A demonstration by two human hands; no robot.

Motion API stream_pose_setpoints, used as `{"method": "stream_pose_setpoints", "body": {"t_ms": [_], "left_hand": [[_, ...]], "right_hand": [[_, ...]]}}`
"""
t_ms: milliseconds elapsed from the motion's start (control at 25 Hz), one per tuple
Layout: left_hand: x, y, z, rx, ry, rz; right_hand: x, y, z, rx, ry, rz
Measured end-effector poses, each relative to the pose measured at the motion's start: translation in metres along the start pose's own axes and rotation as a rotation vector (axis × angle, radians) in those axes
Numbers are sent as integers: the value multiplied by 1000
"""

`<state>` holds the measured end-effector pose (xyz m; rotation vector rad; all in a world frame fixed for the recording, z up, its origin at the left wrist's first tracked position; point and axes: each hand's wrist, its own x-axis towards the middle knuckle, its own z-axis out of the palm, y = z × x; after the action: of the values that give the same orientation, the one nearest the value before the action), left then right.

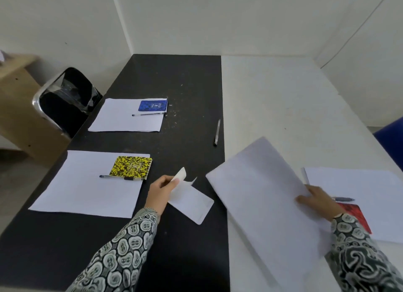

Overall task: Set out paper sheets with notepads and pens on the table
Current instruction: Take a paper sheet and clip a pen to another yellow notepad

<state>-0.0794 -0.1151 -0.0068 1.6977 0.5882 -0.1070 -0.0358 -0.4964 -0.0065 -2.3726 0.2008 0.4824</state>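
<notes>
Three notepads [153, 106] and four pens [216, 132] show; left hand [162, 190] pinches a slip [189, 199], right hand [317, 201] grips sheets [266, 193].

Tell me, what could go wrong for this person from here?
The right hand holds a big paper sheet tilted over the table seam; lowered carelessly, it might land crooked or cover the red notepad. The left hand pinches a small paper slip that may clutter the layout. The loose pen could be knocked along the black table.
</notes>
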Motion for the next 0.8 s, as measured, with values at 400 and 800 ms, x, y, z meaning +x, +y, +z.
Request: {"method": "stream_pose_setpoints", "body": {"t_ms": [400,800], "left_hand": [[7,-4,-17,-75,-180,70],[22,-62,-18,662,-268,275]], "right_hand": [[34,-51,31,-334,-336,-14],[46,-69,75,-251,-376,-50]]}}
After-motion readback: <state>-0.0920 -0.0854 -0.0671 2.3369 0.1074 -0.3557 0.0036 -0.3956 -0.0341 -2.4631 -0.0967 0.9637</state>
